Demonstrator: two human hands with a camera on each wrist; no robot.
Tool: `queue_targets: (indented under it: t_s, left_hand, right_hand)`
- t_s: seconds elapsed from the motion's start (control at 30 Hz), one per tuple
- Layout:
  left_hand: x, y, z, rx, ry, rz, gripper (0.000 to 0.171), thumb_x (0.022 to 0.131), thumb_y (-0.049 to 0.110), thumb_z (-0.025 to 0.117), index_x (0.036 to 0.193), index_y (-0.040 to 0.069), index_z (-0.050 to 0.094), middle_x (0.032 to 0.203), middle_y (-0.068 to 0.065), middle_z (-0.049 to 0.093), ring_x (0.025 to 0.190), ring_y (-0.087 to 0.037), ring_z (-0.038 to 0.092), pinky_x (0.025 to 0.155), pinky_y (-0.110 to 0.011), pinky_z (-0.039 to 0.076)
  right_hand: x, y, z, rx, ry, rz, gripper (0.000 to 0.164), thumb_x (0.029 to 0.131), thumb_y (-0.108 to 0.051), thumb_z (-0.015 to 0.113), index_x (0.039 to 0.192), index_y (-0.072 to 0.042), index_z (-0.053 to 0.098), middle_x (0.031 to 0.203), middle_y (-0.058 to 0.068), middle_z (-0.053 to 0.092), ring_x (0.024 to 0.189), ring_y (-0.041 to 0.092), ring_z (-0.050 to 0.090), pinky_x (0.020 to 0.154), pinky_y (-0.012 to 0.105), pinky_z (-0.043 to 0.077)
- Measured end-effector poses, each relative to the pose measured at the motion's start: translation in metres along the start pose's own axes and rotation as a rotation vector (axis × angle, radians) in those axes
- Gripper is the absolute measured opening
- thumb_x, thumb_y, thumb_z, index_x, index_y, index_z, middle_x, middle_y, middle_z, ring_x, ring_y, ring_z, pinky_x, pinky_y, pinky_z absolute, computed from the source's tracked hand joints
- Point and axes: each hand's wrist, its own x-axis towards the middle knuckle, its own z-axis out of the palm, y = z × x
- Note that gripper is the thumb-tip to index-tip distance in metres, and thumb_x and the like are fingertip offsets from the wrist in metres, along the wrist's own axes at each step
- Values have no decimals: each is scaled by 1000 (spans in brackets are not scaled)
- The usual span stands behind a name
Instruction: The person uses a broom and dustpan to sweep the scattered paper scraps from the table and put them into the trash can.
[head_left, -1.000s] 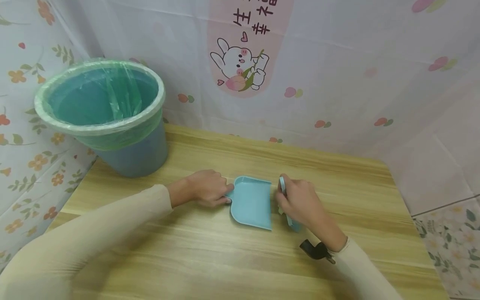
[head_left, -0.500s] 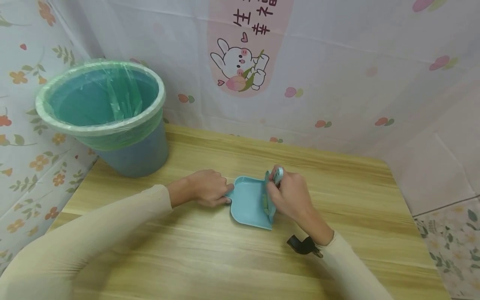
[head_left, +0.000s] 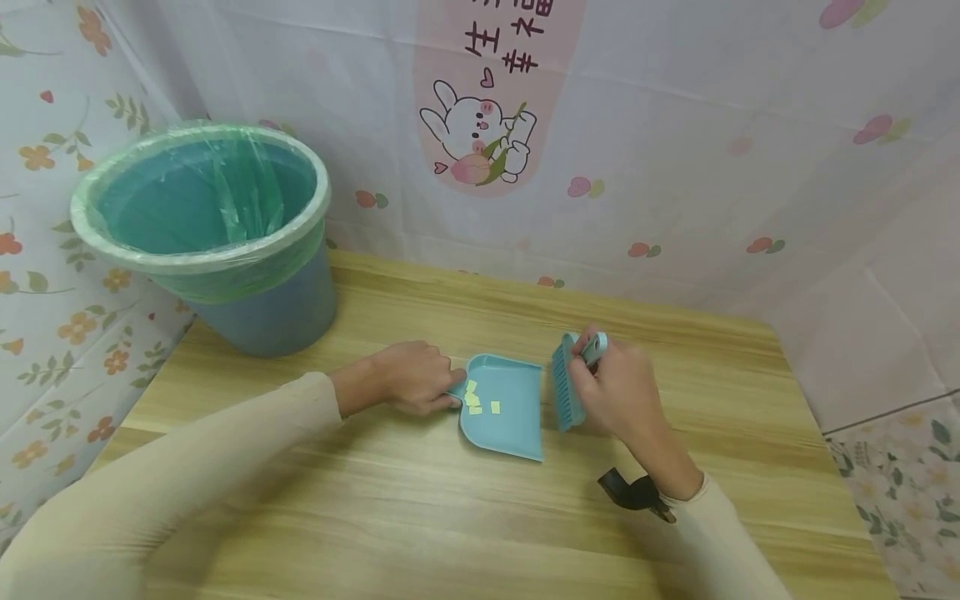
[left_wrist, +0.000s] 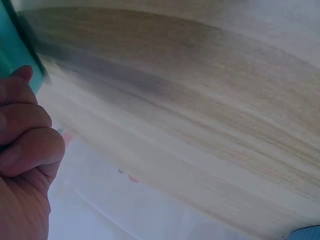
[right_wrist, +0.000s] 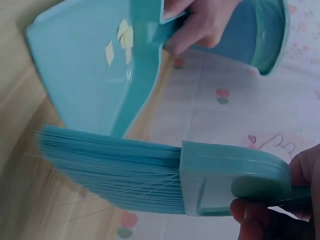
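A light blue dustpan (head_left: 510,383) lies on the wooden table, its open edge facing right. My left hand (head_left: 420,379) grips its short handle. Several small yellow paper pieces (head_left: 472,398) lie in the pan, most of them near the handle end. My right hand (head_left: 618,383) holds a blue hand brush (head_left: 566,383) by its handle, just right of the pan's open edge. In the right wrist view the bristles (right_wrist: 110,170) point toward the table beside the pan. The left wrist view shows curled fingers (left_wrist: 30,145) at the pan's side.
A blue trash bin (head_left: 277,308) with a green plastic liner (head_left: 247,187) stands at the table's back left. A patterned white cloth (head_left: 645,150) hangs behind the wooden table (head_left: 420,517). A black strap (head_left: 630,492) juts from the right wrist.
The brush moved left over the dustpan, then back right past its edge. Yellow paper pieces now lie inside the pan. The left hand and pan stayed in place.
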Motion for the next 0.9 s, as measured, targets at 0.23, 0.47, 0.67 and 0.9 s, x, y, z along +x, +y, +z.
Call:
queue_targets:
  t_s: [0.23,0.47,0.67,0.9]
  left_hand:
    - [-1,-1,-3,12,19,-3,33,112,36,58,107,4,65,72,-1,57,65,-20,64,66,-41,58]
    - [0,0,-5,-39,1,-43,34,113,37,56,109,4,65,72,1,55,64,-17,59,67,-40,57]
    - [-1,0,-5,-70,14,-39,34,114,37,55,109,4,63,71,2,53,64,-16,57,66,-39,55]
    - [-3,-6,-11,-68,42,-16,33,114,36,55,108,5,62,68,4,46,62,-14,50,65,-37,51]
  right_hand:
    - [-10,11,-4,-30,-32,-43,9,89,-1,57,83,-4,64,57,-9,41,47,3,29,42,27,28]
    - [-17,15,3,-33,-41,-24,8,88,-1,58,84,-6,63,58,-9,43,48,3,34,43,28,31]
    - [-17,13,6,-21,-34,-30,11,90,0,57,83,-6,62,57,-10,41,47,3,32,42,28,30]
    - [-16,10,9,-21,-11,-31,12,90,0,56,82,-7,60,56,-11,38,47,3,30,43,28,29]
